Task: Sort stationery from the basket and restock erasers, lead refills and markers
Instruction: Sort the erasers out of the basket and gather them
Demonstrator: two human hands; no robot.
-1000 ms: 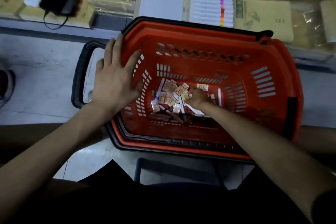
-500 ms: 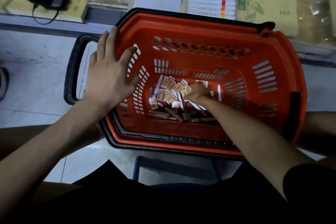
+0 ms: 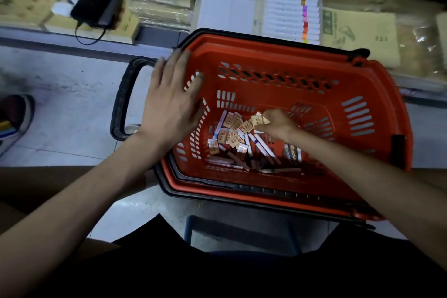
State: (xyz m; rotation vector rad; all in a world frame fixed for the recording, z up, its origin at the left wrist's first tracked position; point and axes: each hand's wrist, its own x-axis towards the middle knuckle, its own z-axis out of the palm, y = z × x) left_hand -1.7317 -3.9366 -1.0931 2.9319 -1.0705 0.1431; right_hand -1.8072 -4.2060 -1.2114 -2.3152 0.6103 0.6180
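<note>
Shop floor (image 3: 67, 109), red basket (image 3: 377, 143), right hand (image 3: 278, 123) gripping erasers (image 3: 258, 120)

The right hand (image 3: 278, 124) was down low, with its fingers dug into the pile (image 3: 232, 133) on the floor of the red basket (image 3: 278, 55). Now it has come up a little. It pinches a few small eraser packs (image 3: 259, 119) and holds them just above the pile's far edge.
</note>
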